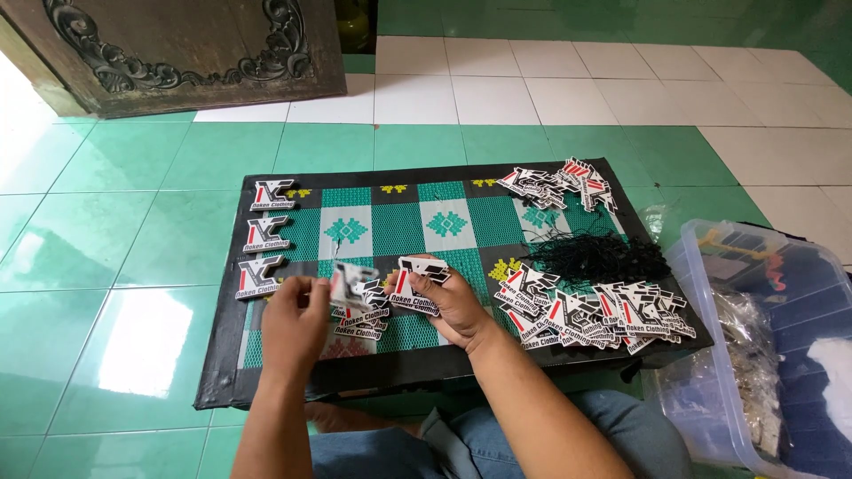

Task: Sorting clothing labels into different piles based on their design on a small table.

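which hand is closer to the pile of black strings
Right. The right hand sits left of the black strings, while the left hand is farther left, beyond it.

Die-cut cardboard hang tags – white, black and red – are lying about the green patterned mat (399, 226): three in a column at its left edge (264, 241), a pile at the far right corner (564, 184), a larger heap along the near right (590, 315), some between the hands.

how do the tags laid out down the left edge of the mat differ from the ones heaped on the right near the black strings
The left-edge tags lie singly in a neat column, each apart and fully visible; the right-side tags lie in a loose overlapping heap. The left ones are few, the right ones many. Both are die-cut black, white and red tags on the green patterned mat.
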